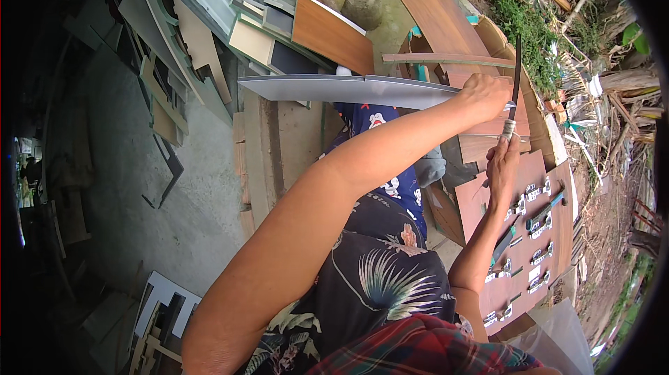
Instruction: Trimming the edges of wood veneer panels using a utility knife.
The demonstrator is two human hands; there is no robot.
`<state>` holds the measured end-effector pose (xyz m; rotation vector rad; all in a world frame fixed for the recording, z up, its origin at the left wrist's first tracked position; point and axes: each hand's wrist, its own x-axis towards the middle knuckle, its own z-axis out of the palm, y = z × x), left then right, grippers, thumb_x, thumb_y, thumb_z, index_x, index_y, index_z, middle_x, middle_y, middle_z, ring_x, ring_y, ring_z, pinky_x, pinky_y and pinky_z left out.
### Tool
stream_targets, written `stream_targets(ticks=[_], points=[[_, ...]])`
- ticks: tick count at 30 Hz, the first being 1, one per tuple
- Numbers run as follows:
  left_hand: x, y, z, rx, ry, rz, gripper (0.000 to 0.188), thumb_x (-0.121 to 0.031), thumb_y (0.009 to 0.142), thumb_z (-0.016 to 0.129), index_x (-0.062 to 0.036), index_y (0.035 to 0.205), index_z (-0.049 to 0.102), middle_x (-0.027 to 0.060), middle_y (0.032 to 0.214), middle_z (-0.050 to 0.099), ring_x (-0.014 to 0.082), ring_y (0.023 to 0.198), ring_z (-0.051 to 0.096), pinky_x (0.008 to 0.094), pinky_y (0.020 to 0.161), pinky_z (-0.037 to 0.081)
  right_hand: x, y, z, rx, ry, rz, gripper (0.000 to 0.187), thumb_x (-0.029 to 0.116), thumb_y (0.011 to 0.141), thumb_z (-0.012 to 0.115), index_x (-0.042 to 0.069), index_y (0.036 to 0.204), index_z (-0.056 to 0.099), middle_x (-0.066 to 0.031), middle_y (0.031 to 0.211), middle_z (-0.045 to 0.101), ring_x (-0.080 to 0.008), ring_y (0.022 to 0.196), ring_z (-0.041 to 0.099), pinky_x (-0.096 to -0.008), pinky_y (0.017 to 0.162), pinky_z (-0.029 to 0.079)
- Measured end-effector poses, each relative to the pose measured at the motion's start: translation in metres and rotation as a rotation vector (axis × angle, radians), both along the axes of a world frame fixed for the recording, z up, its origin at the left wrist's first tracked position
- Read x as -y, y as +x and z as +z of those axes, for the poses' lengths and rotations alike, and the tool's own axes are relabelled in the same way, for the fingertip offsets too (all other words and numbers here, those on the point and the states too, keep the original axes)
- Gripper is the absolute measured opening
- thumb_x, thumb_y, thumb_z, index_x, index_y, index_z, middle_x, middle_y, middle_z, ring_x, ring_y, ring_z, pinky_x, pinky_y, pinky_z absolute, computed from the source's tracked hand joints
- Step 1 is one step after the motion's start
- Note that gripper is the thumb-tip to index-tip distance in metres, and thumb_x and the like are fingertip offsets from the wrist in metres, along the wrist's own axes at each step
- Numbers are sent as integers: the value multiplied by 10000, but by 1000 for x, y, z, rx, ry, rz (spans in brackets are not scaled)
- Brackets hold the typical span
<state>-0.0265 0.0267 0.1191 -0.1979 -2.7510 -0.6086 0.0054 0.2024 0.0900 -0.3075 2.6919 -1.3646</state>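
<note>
A long, narrow grey panel [334, 89] stretches level across the upper middle. My left hand [486, 98] is closed around its right end, and the pale tip pokes out past my fingers. Below it, my right hand [503, 164] grips a knife by its light, wrapped handle. The knife's thin dark blade [516, 75] points upward, close beside the panel's right end; whether the two touch I cannot tell. Beyond the panel lie brown wood-grain boards [435, 9], with a thin brown strip [446, 59] across them.
At right, a brown board [536, 263] carries several metal hinges and a green-black screwdriver [545, 212]. Offcuts [272, 34] are piled at upper left, beside a black angled piece [167, 173] on the concrete floor [202, 166]. Plants [512, 20] grow beyond the boards.
</note>
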Motion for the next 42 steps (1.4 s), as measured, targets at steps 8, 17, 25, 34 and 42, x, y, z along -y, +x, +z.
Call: stream_targets(ticks=[8, 17, 25, 34, 42], points=[[10, -7, -3, 2, 36, 29, 134, -105, 742, 667, -19, 801, 751, 217, 789, 711, 359, 808, 717, 459, 713, 556, 10, 17, -23, -97, -16, 3, 212, 151, 1044, 393, 19, 1184, 484, -65, 648, 504, -152, 556, 496, -330, 529, 414], [11, -7, -2, 18, 26, 49, 137, -98, 756, 655, -12, 805, 750, 223, 794, 710, 355, 803, 721, 440, 711, 572, -21, 44, -16, 174, 66, -54, 415, 140, 1045, 386, 41, 1448, 397, -36, 666, 511, -120, 566, 501, -297, 509, 413], [3, -2, -2, -21, 16, 60, 124, -98, 739, 662, -32, 790, 753, 203, 761, 710, 341, 768, 725, 439, 692, 573, 14, -26, 11, 16, 66, 49, 199, 177, 1049, 396, 8, 1081, 499, -50, 639, 511, -132, 529, 488, -317, 485, 391], [14, -14, -2, 27, 69, 62, 137, -99, 746, 652, -31, 812, 753, 204, 800, 716, 341, 808, 724, 442, 711, 567, 0, 43, -42, -109, 21, 7, 152, 165, 1047, 398, 28, 1036, 465, -45, 632, 483, -138, 536, 480, -313, 501, 398], [-3, -1, -8, -62, 47, 28, 132, -95, 778, 625, -43, 783, 746, 201, 765, 708, 342, 782, 724, 439, 689, 570, -14, 14, -25, -19, 22, -20, 166, 174, 1046, 415, 31, 1056, 497, -50, 642, 508, -130, 547, 498, -306, 500, 402]])
